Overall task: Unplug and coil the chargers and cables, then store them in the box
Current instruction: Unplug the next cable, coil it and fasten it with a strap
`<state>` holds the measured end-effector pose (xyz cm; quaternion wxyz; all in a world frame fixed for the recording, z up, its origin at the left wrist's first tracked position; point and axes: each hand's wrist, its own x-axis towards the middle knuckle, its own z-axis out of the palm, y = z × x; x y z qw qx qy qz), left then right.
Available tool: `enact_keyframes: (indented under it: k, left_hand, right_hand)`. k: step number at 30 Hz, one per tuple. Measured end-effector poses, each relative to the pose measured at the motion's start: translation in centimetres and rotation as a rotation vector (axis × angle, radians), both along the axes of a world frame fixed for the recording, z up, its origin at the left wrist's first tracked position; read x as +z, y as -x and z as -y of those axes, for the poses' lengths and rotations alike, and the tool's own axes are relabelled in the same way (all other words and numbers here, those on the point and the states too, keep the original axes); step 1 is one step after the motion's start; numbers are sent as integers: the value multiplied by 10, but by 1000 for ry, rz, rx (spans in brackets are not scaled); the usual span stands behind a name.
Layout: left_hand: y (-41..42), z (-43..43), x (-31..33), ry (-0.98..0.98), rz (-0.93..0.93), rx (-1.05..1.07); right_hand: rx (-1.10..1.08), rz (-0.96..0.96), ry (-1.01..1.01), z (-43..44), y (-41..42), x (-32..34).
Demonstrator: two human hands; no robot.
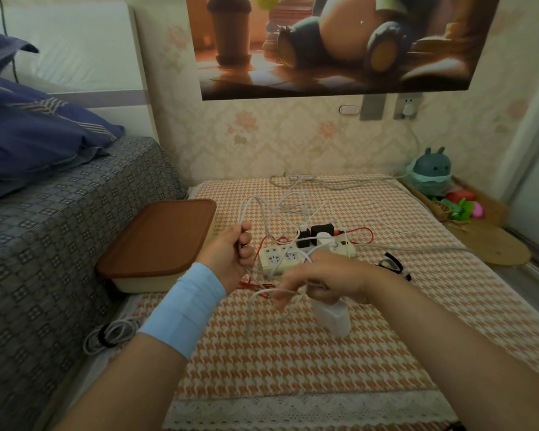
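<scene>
Your left hand (235, 247) is fisted around a white cable (255, 203), which rises in a loop above your knuckles and runs back into the tangle. Your right hand (321, 281) holds a white charger (332, 315) from above, so the block hangs beneath your palm over the middle of the mat (293, 362). The fingers are motion-blurred, with cable strands draped across them.

Just beyond both hands lies one power strip (305, 253), near the mat's centre. At least three plugs sit in it: a black charger (322, 229), a smaller black plug (303, 239) and a white plug (324, 239). Loose white cables cross over and around the strip, too tangled to count. One red cable (360, 233) loops out from behind the strip towards the right.

The box (159, 241), brown lid on, sits at the mat's left edge, against the bed (59, 213) and just left of your left hand. One coiled cable bundle (112, 334) with a black tie lies between the bed and the mat's near-left corner. A black strap (392, 264) lies to the right of the strip. One long grey-white lead (339, 181) trails along the far edge. A blue plush toy (430, 172) sits past the far-right corner. You wear one light blue wristband (184, 309) on the left wrist.
</scene>
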<state>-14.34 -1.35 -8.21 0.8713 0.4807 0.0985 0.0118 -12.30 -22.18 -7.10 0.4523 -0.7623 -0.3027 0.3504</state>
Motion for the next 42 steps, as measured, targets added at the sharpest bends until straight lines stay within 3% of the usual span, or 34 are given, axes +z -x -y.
enact_keyframes:
  k: [4,6,12,16,19,22,25,28,31,37,39,42]
  left_hand:
    - [11,12,4,-132,52,-220]
    - [15,26,5,-105,71,-272]
    - [9,48,1,218,119,-84]
    - [6,50,2,222,179,20]
    - [5,45,0,-35,213,99]
    - [6,36,-5,-498,207,119]
    - [15,34,-7,-864,153,-28]
    - [18,37,-9,-927,41,-216]
    - [14,32,-9,-964,16,-231]
    - [9,21,-6,-1337,91,-118]
    - [8,16,-7,-1191,79,-50]
    - [6,15,-7,-468,61,49]
  right_hand:
    - [-225,113,26,-9,-5,-11]
    - [-259,195,11,-12,-6,-16]
    - [-286,287,-15,-17,-7,-16]
    - [-304,297,9,-18,-7,-10]
    - [-362,240,-67,-19,-3,-9]
    - [-464,110,-155,-14,-4,-12]
    - [-538,-23,-206,-5,-5,-8]
    - [-521,-195,-361,-3,-8,-7]
    - [-476,-302,-422,-1,-16,-13]
    - [-521,-165,-351,-2,-19,-21]
    - [-516,-34,-260,-4,-18,-22]
    - [-389,89,-181,-6,-15,-21]
